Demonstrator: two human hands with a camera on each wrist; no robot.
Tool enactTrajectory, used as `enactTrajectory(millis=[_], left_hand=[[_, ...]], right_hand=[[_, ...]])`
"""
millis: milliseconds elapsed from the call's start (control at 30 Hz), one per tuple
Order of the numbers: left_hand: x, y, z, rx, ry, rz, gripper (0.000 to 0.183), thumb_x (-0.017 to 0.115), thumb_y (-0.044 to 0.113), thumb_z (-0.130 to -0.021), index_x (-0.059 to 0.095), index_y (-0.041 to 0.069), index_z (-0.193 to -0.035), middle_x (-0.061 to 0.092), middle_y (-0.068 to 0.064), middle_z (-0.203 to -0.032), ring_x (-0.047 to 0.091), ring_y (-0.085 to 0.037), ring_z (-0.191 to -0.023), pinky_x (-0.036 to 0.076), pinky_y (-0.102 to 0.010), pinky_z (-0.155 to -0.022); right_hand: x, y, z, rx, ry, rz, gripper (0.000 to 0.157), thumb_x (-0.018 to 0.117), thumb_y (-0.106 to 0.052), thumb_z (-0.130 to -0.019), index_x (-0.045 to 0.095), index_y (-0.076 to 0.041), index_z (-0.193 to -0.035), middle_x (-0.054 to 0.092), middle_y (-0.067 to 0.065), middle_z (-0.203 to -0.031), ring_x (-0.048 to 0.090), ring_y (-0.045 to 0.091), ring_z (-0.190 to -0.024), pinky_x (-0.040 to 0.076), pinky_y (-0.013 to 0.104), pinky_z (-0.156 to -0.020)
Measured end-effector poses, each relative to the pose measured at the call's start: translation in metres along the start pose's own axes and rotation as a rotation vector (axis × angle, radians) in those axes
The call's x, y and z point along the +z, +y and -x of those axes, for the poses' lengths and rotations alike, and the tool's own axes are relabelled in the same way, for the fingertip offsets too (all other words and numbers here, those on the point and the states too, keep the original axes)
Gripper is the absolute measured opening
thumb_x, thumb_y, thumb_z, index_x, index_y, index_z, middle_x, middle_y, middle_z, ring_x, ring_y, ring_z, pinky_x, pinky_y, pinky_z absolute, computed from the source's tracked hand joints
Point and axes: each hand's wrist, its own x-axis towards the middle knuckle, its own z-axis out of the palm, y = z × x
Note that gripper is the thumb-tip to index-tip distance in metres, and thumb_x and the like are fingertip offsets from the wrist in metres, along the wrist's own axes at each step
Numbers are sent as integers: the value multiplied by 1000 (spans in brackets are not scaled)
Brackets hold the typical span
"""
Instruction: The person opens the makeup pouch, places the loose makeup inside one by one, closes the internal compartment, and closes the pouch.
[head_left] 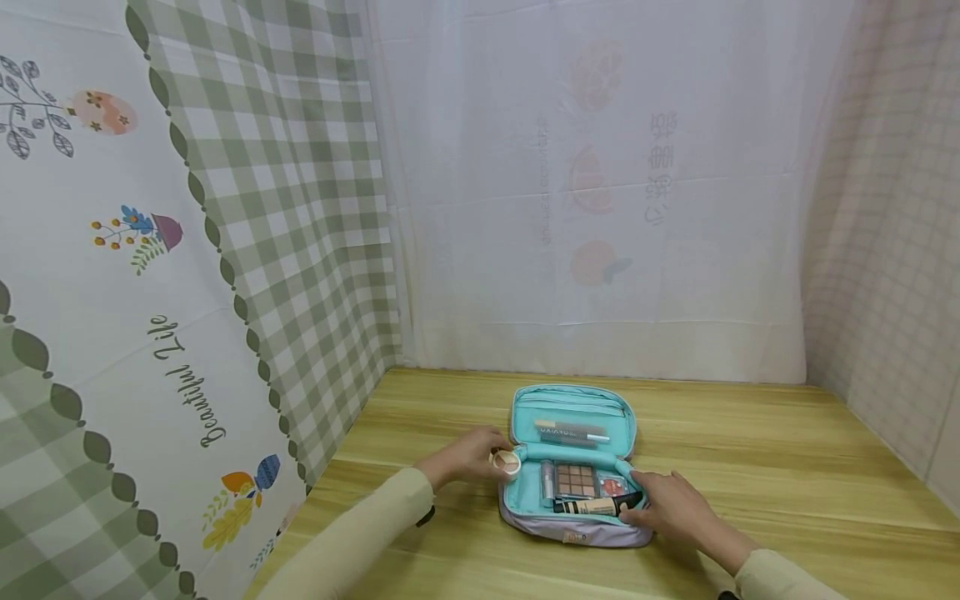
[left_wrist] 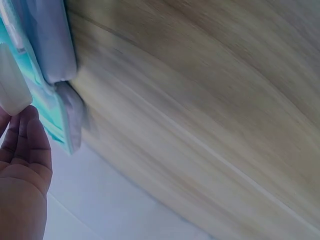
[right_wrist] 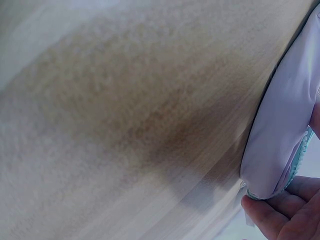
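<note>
An open makeup bag (head_left: 517, 527), lilac outside and turquoise inside, lies on the table with its lid folded back. My left hand (head_left: 476, 454) pinches a small round white compact (head_left: 506, 462) with three cream and tan sections, over the bag's left edge; in the left wrist view the compact (left_wrist: 12, 82) shows from the side. My right hand (head_left: 671, 504) grips the bag's right side, fingers on its rim in the right wrist view. A black-and-beige tube (head_left: 596, 506) lies along the front inside, its black cap beside my right thumb. Behind it sits an eyeshadow palette (head_left: 576, 481).
A silver cylinder (head_left: 548, 482) stands left of the palette, and a small clear pack with red (head_left: 613, 487) lies right of it. Slim pencil-like items (head_left: 572, 433) sit in the lid's pocket. Fabric curtains (head_left: 600, 208) border the wooden table (head_left: 750, 467).
</note>
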Motion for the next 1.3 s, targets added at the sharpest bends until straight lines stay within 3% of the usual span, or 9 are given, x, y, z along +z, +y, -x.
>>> enactTrajectory(millis=[233, 467, 700, 933, 1167, 1300], left_hand=[[6, 11, -7, 52, -30, -35, 44, 81, 28, -84, 70, 4, -119, 64, -4, -120, 58, -11, -109, 47, -22, -93], [15, 20, -15, 35, -74, -81, 41, 83, 28, -83, 72, 7, -116, 62, 4, -107, 52, -3, -91, 45, -16, -77], [20, 27, -17, 100, -107, -184, 37, 83, 28, -81, 74, 9, -112, 59, 6, -96, 49, -2, -82, 42, -13, -71], [22, 29, -16, 138, -116, -159, 40, 84, 26, -80, 74, 7, -114, 60, 5, -97, 50, 0, -81, 42, -10, -70], [24, 28, -14, 221, -120, -181, 39, 81, 21, -82, 73, 7, -118, 62, 4, -99, 49, 2, -79, 40, -7, -68], [27, 27, -15, 200, -130, -129, 35, 80, 18, -84, 71, 8, -116, 62, 7, -98, 50, 2, -79, 41, -8, -70]], right_hand=[[1, 1, -1, 1, -1, 10, 78, 82, -44, -78, 59, 13, -126, 65, 26, -117, 60, 45, -112, 29, 71, -102], [2, 2, 0, -4, 4, -14, 78, 83, -43, -77, 59, 14, -125, 65, 26, -117, 60, 45, -113, 28, 71, -102], [1, 1, 0, -2, -2, -21, 78, 82, -43, -78, 58, 14, -126, 65, 26, -118, 59, 46, -114, 28, 71, -103], [-1, -1, 0, -3, 0, -11, 77, 82, -42, -78, 58, 13, -127, 65, 26, -119, 59, 45, -114, 28, 71, -103], [-2, -1, 1, -4, 4, -13, 77, 82, -41, -78, 58, 13, -127, 65, 26, -118, 59, 45, -113, 28, 71, -103], [-1, -1, 1, 6, 0, -20, 78, 83, -42, -77, 58, 13, -126, 65, 26, -118, 59, 45, -114, 27, 71, -103]])
